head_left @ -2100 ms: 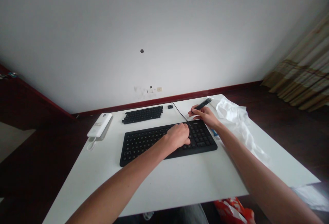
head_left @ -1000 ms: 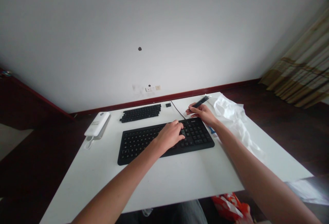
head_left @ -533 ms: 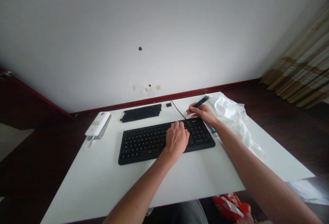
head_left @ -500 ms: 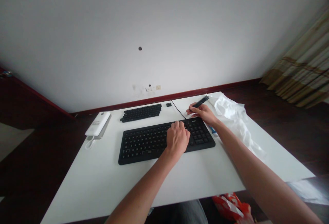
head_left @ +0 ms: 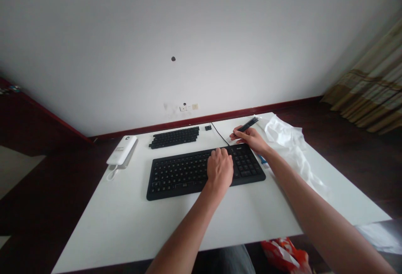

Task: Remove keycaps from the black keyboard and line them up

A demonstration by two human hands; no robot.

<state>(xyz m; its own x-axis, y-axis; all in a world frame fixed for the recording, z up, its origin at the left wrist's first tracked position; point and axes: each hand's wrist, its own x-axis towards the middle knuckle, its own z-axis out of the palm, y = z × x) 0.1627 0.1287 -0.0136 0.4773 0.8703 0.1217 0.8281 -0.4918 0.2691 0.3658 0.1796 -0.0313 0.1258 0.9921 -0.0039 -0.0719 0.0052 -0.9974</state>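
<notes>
White tabletop fills the lower half of the view, with a pale wall and a dark red skirting board behind it. At the near edge of the table (head_left: 220,223), both bare forearms reach in from below. Under that edge, toward the near right corner, part of a red and white bag (head_left: 282,253) shows.

Farther in, a black keyboard (head_left: 179,173) lies across the middle of the table, its long side parallel to the near edge. The left hand (head_left: 220,169) rests palm down on the keys right of the keyboard's middle, fingers loosely bent and touching the keys, holding nothing. Just past the keyboard's far right corner, the right hand (head_left: 251,139) is closed around a black pen-like tool (head_left: 248,124), whose free end points toward the far right corner. Crumpled white plastic wrap (head_left: 289,144) lies along the right edge.

Near the far edge sits a second, smaller block of black keys (head_left: 175,136), with one loose keycap (head_left: 207,127) beside it and a thin black cable (head_left: 220,135) running past. A white power bank (head_left: 122,150) lies at the far left corner.
</notes>
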